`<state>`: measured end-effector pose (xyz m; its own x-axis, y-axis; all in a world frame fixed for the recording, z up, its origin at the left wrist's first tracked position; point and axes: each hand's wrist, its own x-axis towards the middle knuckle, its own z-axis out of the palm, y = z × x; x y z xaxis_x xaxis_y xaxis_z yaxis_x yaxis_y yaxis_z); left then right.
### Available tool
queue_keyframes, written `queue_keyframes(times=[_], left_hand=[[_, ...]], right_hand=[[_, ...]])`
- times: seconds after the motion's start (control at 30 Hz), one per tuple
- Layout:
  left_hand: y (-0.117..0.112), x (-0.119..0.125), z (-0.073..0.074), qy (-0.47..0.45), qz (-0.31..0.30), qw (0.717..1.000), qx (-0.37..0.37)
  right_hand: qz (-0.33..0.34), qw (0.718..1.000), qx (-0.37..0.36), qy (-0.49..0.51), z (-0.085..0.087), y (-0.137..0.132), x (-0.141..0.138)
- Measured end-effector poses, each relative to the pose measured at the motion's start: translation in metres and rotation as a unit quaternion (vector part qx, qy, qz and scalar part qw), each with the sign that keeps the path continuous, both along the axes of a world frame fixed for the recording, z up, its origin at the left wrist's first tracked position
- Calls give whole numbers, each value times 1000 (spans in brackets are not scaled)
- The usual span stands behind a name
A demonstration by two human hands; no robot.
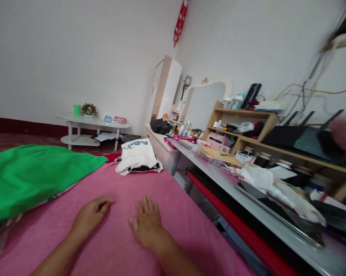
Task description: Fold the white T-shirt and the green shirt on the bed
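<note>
Clothes pile [138,154], ctr of frame, lies ahead of & apart from R hand [148,223] (nearer), palm-down on pink sheet [115,241] w/ fingers spread, nothing held; L hand [89,215], lower left, part-curled, can't tell if holding.

Arms bare as far as the view goes, i.e. hands, wrists + forearms. L hand [88,216]: rounded back, smooth outline, thumb + nearest finger fairly clear, other fingers partly hidden. R hand [148,226]: broad, squarish back, 4 fingers w/ blunt, rounded tips, thumb short & stubby-looking, knuckles soft, hard to make out. L forearm [59,251]: slim nr wrist, widening twd bottom edge, smooth sides. R forearm [174,251]: same taper, approx same build, also cut off at bottom edge. Nails too blurred to tell; finer detail, e.g. creases, likewise too soft at this res.
</note>
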<state>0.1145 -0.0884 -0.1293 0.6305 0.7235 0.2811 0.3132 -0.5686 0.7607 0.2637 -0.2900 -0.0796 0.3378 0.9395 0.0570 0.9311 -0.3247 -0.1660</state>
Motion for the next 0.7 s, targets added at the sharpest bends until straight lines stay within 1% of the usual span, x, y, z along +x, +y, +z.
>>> queue_keyframes(times=[0.13,0.17,0.23,0.27,0.3,0.33,0.37,0.4,0.43,0.47,0.5,0.53,0.57,0.6,0.63,0.7], left_hand=[[5,0,-6,7,1,1000,16],[6,1,-8,9,0,1000,18],[7,1,-9,14,-5,1000,18],[7,1,-9,16,-9,1000,17],[7,1,-9,18,-12,1000,17],[6,1,-8,19,-14,1000,18],[5,0,-7,19,-16,999,22],[4,0,-6,18,-17,999,27],[3,-1,-4,19,-16,999,31],[2,-1,-2,21,-14,999,35],[0,-2,-1,24,-11,999,37],[-1,-2,1,26,-9,999,38],[-2,-3,2,27,-9,999,40],[-3,-3,2,27,-10,999,41],[-3,-3,3,27,-12,999,41],[-4,-4,3,27,-13,999,38]], right_hand=[[36,999,-1,36,5,-49,-26],[36,999,-12,39,7,-61,-31],[35,996,-73,35,18,-86,-41],[40,993,-109,36,29,-99,-45],[50,989,-134,39,42,-113,-47],[61,987,-145,43,60,-129,-49],[72,987,-132,48,81,-147,-50],[62,992,-98,40,105,-165,-49],[19,999,-50,11,131,-184,-47],[-54,998,-2,-28,156,-203,-41],[-128,988,37,-72,180,-221,-32],[-184,974,66,-116,202,-237,-20],[-217,961,75,-154,220,-252,-5],[-237,948,86,-192,234,-264,12],[-244,941,84,-218,244,-275,30],[-237,938,72,-241,255,-293,64]])
